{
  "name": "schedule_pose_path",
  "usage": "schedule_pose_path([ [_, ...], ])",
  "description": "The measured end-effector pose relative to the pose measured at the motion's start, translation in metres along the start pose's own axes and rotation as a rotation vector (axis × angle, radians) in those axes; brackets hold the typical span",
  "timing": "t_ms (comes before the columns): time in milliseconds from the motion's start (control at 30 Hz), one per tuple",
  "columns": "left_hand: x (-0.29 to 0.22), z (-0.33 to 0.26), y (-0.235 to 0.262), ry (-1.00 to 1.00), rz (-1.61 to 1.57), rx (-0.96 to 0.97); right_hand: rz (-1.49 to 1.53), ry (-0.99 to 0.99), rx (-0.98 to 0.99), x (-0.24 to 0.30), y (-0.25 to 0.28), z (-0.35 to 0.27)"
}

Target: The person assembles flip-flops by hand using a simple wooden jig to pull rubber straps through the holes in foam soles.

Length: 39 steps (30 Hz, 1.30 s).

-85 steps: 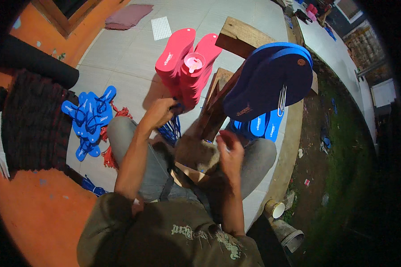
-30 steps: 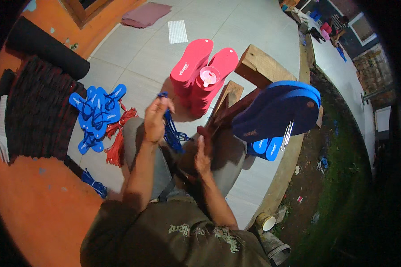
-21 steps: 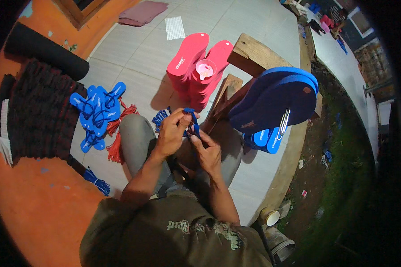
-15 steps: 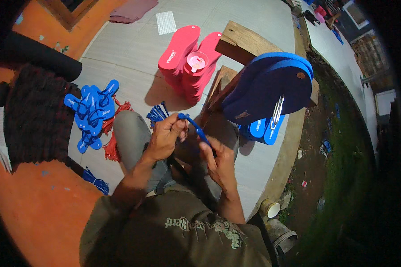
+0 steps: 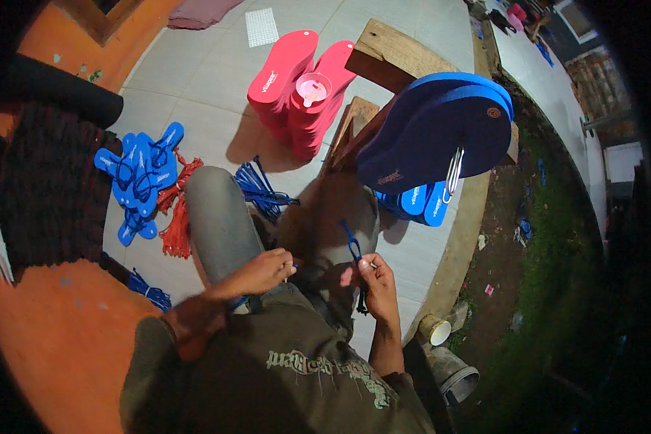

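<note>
My right hand (image 5: 377,281) is closed, pinching a blue sandal strap (image 5: 353,242). A thin loop of the strap rises above the fingers and darker ends hang below them. Over my lap, my left hand (image 5: 266,273) is closed, with a tiny pale and blue bit at its fingertips that is too small to name. A bundle of blue straps (image 5: 264,192) lies by my left knee. In front of my right leg, large dark-blue sandal soles (image 5: 434,137) are held up on a wooden stand (image 5: 405,58), with a shiny metal tool (image 5: 453,173) against them.
Pink soles (image 5: 286,69) stand stacked ahead, a small pink cup (image 5: 313,90) on them. Blue sandals (image 5: 141,173) and red straps (image 5: 177,235) lie at left, near another blue strap bundle (image 5: 148,291). More blue soles (image 5: 423,202) sit beneath the stand. A bucket (image 5: 459,381) stands at lower right.
My hands have moved apart and lower. The blue strap, earlier stretched between both hands, now hangs from my right hand alone. The view has shifted slightly.
</note>
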<state>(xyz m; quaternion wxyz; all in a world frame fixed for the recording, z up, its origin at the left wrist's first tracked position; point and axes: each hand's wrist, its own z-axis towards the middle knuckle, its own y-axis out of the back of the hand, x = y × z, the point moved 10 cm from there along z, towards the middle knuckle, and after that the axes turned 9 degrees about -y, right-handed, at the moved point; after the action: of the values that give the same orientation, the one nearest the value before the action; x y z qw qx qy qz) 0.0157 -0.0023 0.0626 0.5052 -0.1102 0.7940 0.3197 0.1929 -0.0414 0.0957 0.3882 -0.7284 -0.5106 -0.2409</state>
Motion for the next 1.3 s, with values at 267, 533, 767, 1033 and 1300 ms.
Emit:
schedule_pose_path([
  [267, -0.081, 0.012, 0.035, -0.225, 0.038, -0.353, 0.079, 0.049, -0.186, -0.005, -0.005, 0.020],
  [533, -0.097, 0.031, 0.022, -0.332, -0.088, -0.281, -0.171, 0.316, -0.292, 0.041, -0.018, -0.001],
  [767, -0.090, 0.035, 0.015, -0.226, -0.163, 0.092, -0.221, 0.306, -0.381, 0.036, -0.012, 0.002],
  [1033, -0.108, 0.026, 0.022, -0.411, 0.219, -0.281, -0.327, 0.329, -0.416, 0.043, -0.017, -0.004],
  [1300, -0.077, 0.021, 0.033, -0.165, -0.171, -0.396, -0.254, 0.338, -0.444, 0.053, -0.010, -0.001],
])
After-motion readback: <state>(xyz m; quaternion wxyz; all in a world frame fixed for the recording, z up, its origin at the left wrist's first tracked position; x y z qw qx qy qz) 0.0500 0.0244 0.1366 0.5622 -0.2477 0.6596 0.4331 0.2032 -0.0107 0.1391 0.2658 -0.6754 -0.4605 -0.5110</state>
